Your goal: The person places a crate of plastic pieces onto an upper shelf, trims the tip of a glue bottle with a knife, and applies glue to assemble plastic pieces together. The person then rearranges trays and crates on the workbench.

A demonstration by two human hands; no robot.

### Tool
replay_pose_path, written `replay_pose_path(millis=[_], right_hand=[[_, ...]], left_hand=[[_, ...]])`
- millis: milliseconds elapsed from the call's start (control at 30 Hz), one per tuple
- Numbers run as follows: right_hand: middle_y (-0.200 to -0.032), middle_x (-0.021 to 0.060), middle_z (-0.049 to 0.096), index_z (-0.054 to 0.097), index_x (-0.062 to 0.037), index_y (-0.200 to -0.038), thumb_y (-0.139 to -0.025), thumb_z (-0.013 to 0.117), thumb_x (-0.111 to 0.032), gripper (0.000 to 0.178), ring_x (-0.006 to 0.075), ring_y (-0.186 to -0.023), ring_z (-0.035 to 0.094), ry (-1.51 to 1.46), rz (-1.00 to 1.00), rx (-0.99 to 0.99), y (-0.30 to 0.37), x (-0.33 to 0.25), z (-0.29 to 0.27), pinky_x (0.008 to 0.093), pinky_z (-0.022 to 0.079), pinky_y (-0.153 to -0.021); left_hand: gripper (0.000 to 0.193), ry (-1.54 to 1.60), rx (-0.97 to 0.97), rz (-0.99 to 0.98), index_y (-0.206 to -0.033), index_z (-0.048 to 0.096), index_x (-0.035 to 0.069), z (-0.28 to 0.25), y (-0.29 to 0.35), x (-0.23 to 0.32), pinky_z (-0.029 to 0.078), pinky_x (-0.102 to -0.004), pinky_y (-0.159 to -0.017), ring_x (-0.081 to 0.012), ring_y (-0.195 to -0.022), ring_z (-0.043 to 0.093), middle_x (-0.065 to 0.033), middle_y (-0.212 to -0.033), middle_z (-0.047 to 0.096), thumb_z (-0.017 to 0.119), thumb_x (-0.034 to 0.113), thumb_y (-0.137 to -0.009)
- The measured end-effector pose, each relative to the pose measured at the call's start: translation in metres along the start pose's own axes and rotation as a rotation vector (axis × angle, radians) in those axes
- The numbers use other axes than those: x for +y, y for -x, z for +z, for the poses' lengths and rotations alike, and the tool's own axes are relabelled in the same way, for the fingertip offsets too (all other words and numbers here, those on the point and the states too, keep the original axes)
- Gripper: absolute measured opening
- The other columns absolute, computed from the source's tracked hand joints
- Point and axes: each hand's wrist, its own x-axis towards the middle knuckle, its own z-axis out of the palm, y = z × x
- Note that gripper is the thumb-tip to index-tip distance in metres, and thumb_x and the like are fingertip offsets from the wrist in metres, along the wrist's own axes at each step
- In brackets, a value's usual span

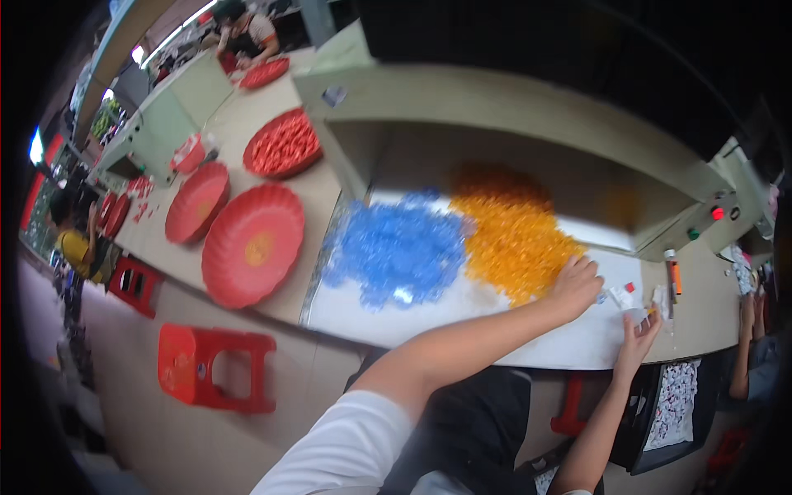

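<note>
Small translucent orange pieces [516,239] lie heaped on a white board [536,351], beside a spread of blue pieces [396,247]. My left hand [575,289] rests at the right edge of the orange heap, its fingers curled; what they hold, if anything, is hidden. To its right my right hand [637,337] is raised at the board's edge, with thumb and fingertips closed on a small yellow piece [650,312]. Between and just beyond my hands lies a small white packet [620,297] with a red spot.
A pale green hood [511,99] overhangs the board, with a red button [717,213] on its right post. Red bowls [254,243] stand on the left. An orange-and-white tube [675,276] lies at right. A red stool [214,367] stands on the floor. Other people sit nearby.
</note>
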Motion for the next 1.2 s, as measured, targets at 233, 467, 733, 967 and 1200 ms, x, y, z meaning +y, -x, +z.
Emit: replay_pose_path(millis=[233,467,733,967,1200], right_hand=[[-0.075,0.0137,0.050,0.038,-0.0065,-0.089,-0.084,0.047,-0.030,0.026,0.0193,-0.067,0.047,-1.176,-0.210,-0.401,0.026,-0.215,-0.057,0.0292,0.041,-0.065],[-0.070,0.0083,0.045,0.041,-0.0033,-0.088,-0.087,0.044,-0.028,0.025,0.0204,-0.061,0.047,-1.526,-0.133,-0.914,0.055,-0.258,-0.117,0.0321,0.039,-0.056],[-0.074,0.0126,0.051,0.048,0.0012,-0.088,-0.085,0.045,-0.020,0.021,0.0215,-0.063,0.050,-1.470,-0.234,-1.155,0.060,-0.307,-0.103,0.0321,0.041,-0.058],[-0.077,0.0164,0.055,0.053,0.0052,-0.088,-0.083,0.047,-0.012,0.019,0.0224,-0.065,0.052,-1.236,-0.425,-1.134,0.035,-0.350,-0.117,0.0321,0.043,-0.060],[-0.099,0.0133,0.054,0.050,0.0023,-0.106,-0.090,0.038,-0.019,0.029,0.0189,-0.094,0.053,-0.917,-0.571,-0.768,-0.144,-0.279,-0.113,0.0302,0.041,-0.084]], left_hand=[[0.009,0.272,0.297,0.109,-0.069,0.057,0.005,-0.177,0.029,0.022,0.041,-0.0326,-0.063,-0.0234,-0.069,0.052,-0.0073,-0.069,0.055,0.065,0.009,-0.072],[0.031,0.681,0.737,-0.150,-0.081,0.055,0.001,-0.351,0.025,-0.012,0.034,-0.0227,-0.067,-0.0104,-0.070,0.045,-0.0032,-0.073,0.051,0.039,0.025,-0.091],[0.032,0.814,0.522,-0.460,-0.102,0.052,0.003,-0.453,0.010,-0.062,0.036,-0.0244,-0.072,-0.0118,-0.080,0.047,-0.0038,-0.085,0.056,0.045,0.032,-0.088],[0.043,0.771,0.404,-0.566,-0.113,0.050,0.007,-0.464,-0.069,-0.111,0.036,-0.0267,-0.081,-0.0134,-0.087,0.049,-0.0055,-0.096,0.055,0.047,0.041,-0.085],[0.043,0.892,0.308,-0.657,-0.097,0.058,0.011,-0.452,-0.133,-0.078,0.034,-0.0254,-0.073,-0.0144,-0.082,0.050,-0.0019,-0.088,0.058,0.055,0.049,-0.076]])
